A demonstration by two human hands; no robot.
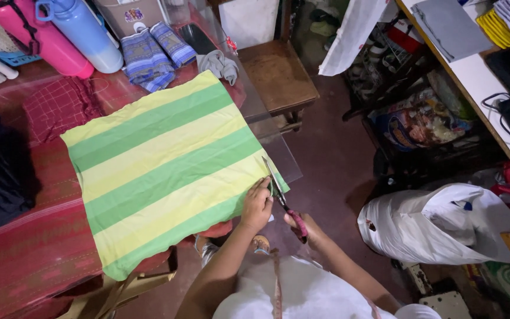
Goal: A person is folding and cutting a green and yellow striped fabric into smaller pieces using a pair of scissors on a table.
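The left hand [257, 205] lies flat on the near right corner of the green and yellow striped cloth [160, 168], with its fingers pressing the cloth down; the right hand [305, 227] is closed around the pink handles of the scissors [281, 198], and the blades point away from the person along the right edge of the cloth, just beside the left hand; the two hands are near to each other but they do not touch; the cloth is spread on a glass table [278, 150], over a red cloth [30, 248]; behind it stand a pink bottle [36, 35] and a blue bottle [87, 32]; a wooden chair [278, 74] is beyond the table, and a white plastic bag [438, 227] lies on the floor at the right
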